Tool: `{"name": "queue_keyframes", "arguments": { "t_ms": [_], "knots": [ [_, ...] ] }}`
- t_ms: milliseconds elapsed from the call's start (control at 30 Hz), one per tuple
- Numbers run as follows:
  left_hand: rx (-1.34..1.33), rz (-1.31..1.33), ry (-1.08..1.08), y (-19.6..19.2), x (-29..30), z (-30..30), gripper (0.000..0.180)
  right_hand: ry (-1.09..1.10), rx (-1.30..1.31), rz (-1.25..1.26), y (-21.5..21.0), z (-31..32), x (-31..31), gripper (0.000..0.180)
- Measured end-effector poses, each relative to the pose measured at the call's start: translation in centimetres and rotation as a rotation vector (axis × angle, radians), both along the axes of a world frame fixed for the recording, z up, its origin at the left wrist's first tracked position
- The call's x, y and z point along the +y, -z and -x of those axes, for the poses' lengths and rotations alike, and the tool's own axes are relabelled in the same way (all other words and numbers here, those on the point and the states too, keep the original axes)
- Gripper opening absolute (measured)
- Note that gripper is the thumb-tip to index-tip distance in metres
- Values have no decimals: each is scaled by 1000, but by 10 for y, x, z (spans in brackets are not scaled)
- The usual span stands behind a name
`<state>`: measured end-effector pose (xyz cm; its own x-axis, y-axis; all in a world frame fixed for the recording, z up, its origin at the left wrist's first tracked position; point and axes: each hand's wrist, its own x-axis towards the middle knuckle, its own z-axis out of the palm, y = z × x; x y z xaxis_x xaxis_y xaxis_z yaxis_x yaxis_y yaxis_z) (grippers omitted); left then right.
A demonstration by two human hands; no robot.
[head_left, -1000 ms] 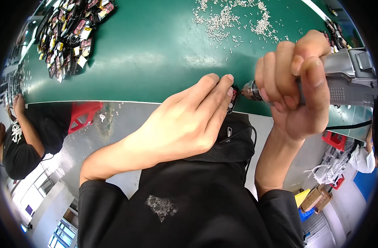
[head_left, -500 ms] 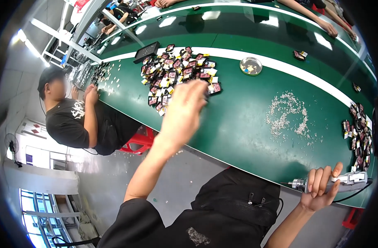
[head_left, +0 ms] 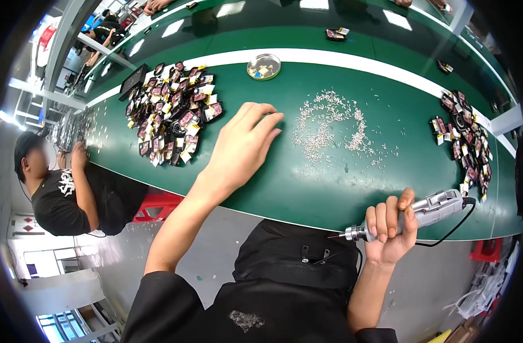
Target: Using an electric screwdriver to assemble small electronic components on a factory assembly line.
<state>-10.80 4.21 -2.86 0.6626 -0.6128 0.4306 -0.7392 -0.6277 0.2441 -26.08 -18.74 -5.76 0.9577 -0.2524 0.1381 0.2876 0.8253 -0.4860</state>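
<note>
My left hand (head_left: 241, 146) hovers over the green bench (head_left: 261, 197), fingers stretched out and slightly bent, with nothing visible in them; its palm side is hidden. It is between a large pile of small black parts with yellow and white tags (head_left: 176, 114) and a scatter of tiny silvery screw-like pieces (head_left: 327, 123). In my right hand (head_left: 390, 228) is a grey electric screwdriver (head_left: 438, 208), fingers wrapped round its body. The screwdriver lies nearly level at the bench's near edge, bit toward the left and cord trailing from its right end.
A round shallow dish (head_left: 264, 67) with small bits stands at the back. A black tray (head_left: 133, 82) is beside the large pile. Another pile of tagged black parts (head_left: 464, 140) lies at the right. A co-worker (head_left: 73, 188) sits at the left, near a red stool (head_left: 157, 207).
My left hand has moved right, away from the edge of the large pile, toward the scattered pieces. The view has turned rightward. My right hand still holds the electric screwdriver.
</note>
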Motion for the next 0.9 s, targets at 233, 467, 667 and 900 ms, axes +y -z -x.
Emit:
{"name": "queue_keyframes", "arguments": {
  "t_ms": [233,467,667,900],
  "knots": [
    [-157,-178,111,10,-28,-21,17,11,16,-70,4,2,-5,11],
    [-235,-166,171,14,-30,-34,19,-26,-7,-81,5,1,-8,10],
    [-231,-188,191,14,-32,-33,16,-27,-13,-69,4,2,-7,10],
    [-57,2,50,19,-29,-33,8,-27,-30,-58,6,3,-8,10]
  ]
}}
